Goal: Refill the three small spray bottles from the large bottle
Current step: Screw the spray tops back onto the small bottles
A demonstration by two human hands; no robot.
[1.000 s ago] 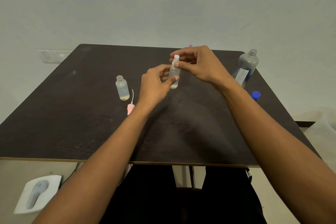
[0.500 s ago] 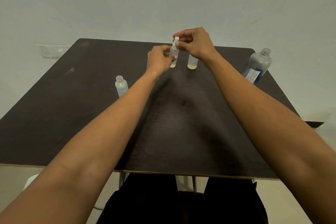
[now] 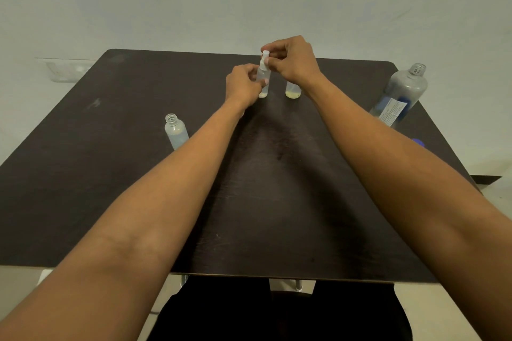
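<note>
At the far middle of the dark table (image 3: 277,202), the person holds a small spray bottle (image 3: 263,84) upright. It is clear plastic, with a little pale yellowish liquid at its base. The left hand (image 3: 243,86) curls its thumb and fingers round the bottle's body. The right hand (image 3: 293,62) pinches the white spray head (image 3: 265,59) on the bottle's neck with its fingertips. Whether the base rests on the table cannot be told.

Just right of it stands a second small bottle (image 3: 292,90), partly hidden behind the right wrist, also yellowish at the bottom. A third small bottle (image 3: 176,131) stands nearer on the left, uncapped, with its threaded neck bare and partly filled with clear liquid. The large bottle (image 3: 401,94), grey with a blue-and-white label, stands open at the right edge, with a blue cap (image 3: 418,142) nearer, beside the right forearm.
</note>
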